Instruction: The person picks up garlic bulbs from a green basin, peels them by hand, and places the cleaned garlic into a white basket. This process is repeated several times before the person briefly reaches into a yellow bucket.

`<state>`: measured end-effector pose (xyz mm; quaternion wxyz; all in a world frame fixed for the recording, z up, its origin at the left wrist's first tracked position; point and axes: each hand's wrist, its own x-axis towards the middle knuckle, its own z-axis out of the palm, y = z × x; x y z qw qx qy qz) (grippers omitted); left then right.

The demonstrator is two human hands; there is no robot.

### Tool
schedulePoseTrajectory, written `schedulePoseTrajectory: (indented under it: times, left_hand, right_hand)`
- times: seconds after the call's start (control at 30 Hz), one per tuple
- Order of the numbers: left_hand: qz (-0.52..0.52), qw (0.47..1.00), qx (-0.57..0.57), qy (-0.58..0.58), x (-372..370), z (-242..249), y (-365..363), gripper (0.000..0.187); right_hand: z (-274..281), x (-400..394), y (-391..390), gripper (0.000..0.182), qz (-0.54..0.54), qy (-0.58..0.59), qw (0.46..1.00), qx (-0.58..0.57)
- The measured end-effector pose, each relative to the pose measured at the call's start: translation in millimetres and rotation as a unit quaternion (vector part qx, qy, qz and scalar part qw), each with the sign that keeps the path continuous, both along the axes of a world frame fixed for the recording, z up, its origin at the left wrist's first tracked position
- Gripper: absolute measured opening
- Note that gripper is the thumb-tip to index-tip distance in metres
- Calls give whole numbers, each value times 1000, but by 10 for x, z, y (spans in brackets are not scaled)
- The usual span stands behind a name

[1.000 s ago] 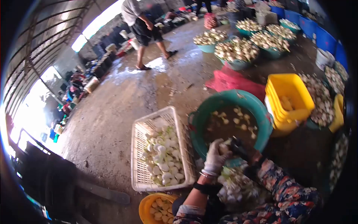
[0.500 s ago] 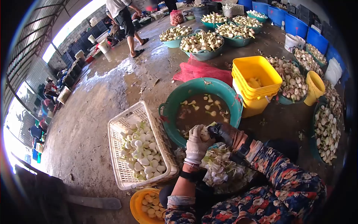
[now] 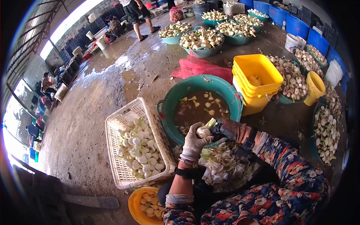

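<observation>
My left hand (image 3: 195,142), in a white glove, is closed around a garlic bulb (image 3: 203,131) with a pale green stem pointing up and right. Pressed against the stem side of the bulb is my right hand (image 3: 228,129), dark-gloved with curled fingers; whether it also grips a small tool is hidden. Both hands are over the near rim of a green tub (image 3: 173,98) holding brownish water and several floating garlic pieces. Beneath my wrists lies a heap of garlic peelings (image 3: 225,165). To the left, a white plastic crate (image 3: 112,129) contains peeled garlic bulbs (image 3: 144,150).
A yellow bucket (image 3: 134,200) with pale pieces stands below the crate. Stacked yellow square buckets (image 3: 250,103) and a red mesh bag (image 3: 198,69) lie beyond the tub. Garlic-filled basins (image 3: 204,52) stand farther back and right. A person (image 3: 137,17) walks on the wet floor.
My hands have tilted the garlic bulb, so its body and green stem now show between them. The walking person in the background has moved slightly right and farther away.
</observation>
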<state>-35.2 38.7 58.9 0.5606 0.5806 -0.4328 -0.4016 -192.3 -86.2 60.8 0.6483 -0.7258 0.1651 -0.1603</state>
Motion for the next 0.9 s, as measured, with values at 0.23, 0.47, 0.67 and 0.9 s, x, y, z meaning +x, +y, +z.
schedulePoseTrajectory:
  times: [0.23, 0.47, 0.67, 0.9]
  left_hand:
    - [-14, 991, -34, 125, -64, -37, -49, 70]
    - [-5, 993, -84, 85, -116, 72, 0, 57]
    - [-34, 925, -78, 370, -68, 38, -13, 49]
    - [53, 975, -101, 189, -165, 82, 2, 42]
  right_hand:
    - [355, -76, 106, 33, -53, 53, 996, 56]
    - [351, -50, 282, 23, -102, 2, 991, 83]
    - [-122, 2, 135, 21, -119, -49, 991, 27]
    - [206, 116, 377, 19, -174, -40, 965, 192]
